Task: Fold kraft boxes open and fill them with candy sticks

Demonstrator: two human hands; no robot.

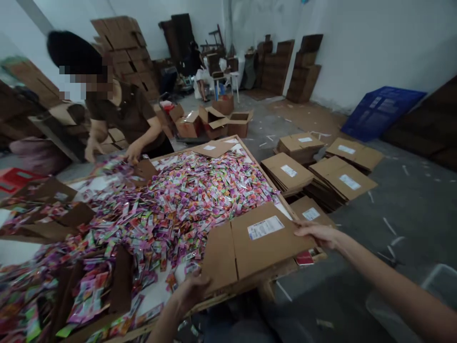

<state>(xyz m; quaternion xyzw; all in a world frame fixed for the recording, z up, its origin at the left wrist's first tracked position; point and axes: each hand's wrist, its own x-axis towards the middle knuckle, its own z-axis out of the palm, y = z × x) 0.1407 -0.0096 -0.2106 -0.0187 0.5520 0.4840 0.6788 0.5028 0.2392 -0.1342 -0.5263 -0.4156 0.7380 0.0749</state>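
Observation:
A flattened cardboard box (271, 252) with a white printed label is held level over the near right corner of the table. My left hand (191, 290) grips its left end, thumb on top and the other fingers hidden beneath. At its right end my right hand (317, 234) pinches the edge, thumb above the board. Just beyond lies a wide heap of small, colourful plastic packets (200, 195). An open box (121, 281) partly filled with packets stands left of my left hand.
Across the table a co-worker (121, 114) handles packets. Another open box (46, 224) of packets sits at the left. Stacks of labelled flat boxes (287, 174) stand right of the table, whose wooden rim (257, 162) is raised. A blue panel (382, 112) leans at the wall.

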